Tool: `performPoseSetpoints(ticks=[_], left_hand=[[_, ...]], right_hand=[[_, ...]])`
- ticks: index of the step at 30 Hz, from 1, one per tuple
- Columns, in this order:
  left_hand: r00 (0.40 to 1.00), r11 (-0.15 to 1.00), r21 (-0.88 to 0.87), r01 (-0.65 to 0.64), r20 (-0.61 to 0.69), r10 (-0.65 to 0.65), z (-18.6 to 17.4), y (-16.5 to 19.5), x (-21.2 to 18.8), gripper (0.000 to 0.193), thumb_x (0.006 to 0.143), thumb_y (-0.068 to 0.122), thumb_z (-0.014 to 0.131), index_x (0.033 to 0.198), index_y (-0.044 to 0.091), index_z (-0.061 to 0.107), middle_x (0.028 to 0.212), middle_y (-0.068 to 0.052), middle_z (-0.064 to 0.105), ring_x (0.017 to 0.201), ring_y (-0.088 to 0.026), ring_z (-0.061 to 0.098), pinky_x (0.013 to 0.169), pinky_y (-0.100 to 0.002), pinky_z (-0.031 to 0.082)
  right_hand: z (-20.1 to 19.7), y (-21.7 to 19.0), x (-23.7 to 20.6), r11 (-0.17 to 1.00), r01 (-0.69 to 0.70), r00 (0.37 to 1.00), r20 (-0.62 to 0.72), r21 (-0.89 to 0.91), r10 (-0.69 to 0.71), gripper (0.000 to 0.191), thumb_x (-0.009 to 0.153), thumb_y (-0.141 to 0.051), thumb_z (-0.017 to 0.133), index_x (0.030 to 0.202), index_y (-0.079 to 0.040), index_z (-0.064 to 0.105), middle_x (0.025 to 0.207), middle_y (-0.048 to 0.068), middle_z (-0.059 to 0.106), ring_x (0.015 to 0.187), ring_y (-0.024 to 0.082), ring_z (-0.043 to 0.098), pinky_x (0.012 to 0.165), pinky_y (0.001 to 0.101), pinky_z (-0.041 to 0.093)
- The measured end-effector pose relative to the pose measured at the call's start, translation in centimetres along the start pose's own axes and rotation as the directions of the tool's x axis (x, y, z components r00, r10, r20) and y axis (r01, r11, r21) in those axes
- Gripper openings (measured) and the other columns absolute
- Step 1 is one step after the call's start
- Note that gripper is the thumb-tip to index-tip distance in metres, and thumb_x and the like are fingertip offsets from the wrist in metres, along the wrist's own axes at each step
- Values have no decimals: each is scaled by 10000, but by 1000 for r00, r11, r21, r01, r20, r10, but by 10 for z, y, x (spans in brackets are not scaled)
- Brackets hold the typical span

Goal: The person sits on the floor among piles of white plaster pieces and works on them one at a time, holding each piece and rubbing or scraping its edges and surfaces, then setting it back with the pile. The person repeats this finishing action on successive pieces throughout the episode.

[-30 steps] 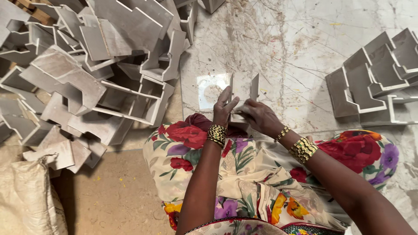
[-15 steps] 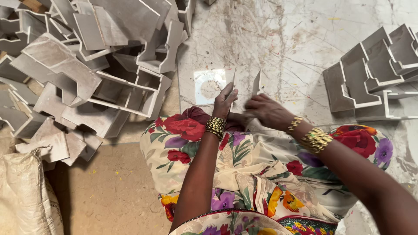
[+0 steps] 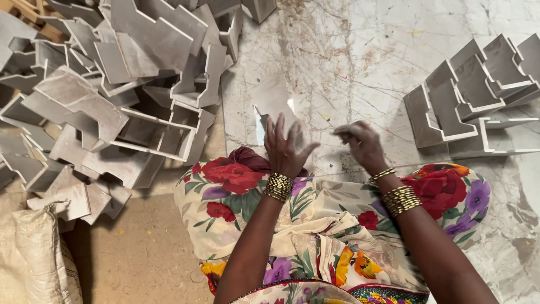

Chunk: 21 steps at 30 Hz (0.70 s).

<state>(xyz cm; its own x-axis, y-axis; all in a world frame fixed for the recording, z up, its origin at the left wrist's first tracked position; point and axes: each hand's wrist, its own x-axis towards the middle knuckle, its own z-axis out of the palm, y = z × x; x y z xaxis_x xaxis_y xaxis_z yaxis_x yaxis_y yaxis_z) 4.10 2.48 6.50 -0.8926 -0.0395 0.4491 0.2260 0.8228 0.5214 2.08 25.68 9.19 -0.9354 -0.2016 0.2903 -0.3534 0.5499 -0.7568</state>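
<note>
Holding a flat grey cardboard piece (image 3: 274, 101) upright on the marble floor (image 3: 360, 62), the left hand (image 3: 287, 147) is grasping its lower edge with fingers spread, while the right hand (image 3: 363, 143) is hovering just beside it, loosely curled and blurred, grasping nothing visible.

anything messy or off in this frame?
The grey notched pieces at left lie in a loose, tumbled heap at all angles, while those at right stand nested in a neat row. The marble floor looks scuffed and dusty. Nothing looks broken.
</note>
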Motion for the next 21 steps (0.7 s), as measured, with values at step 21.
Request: performPoseSetpoints(ticks=[21], left_hand=[[853,544,-676,498,495,-165,62,-49,-10,482,865,316,798,1238,23,713,1170,-143,771,1088,-196,711,957,-319,553]], right_hand=[[56,-26,18,939,76,995,-43,-336,-96,129,920,-127,689,1035,-121,747,936,108,633,893,287,653,751,415,558]])
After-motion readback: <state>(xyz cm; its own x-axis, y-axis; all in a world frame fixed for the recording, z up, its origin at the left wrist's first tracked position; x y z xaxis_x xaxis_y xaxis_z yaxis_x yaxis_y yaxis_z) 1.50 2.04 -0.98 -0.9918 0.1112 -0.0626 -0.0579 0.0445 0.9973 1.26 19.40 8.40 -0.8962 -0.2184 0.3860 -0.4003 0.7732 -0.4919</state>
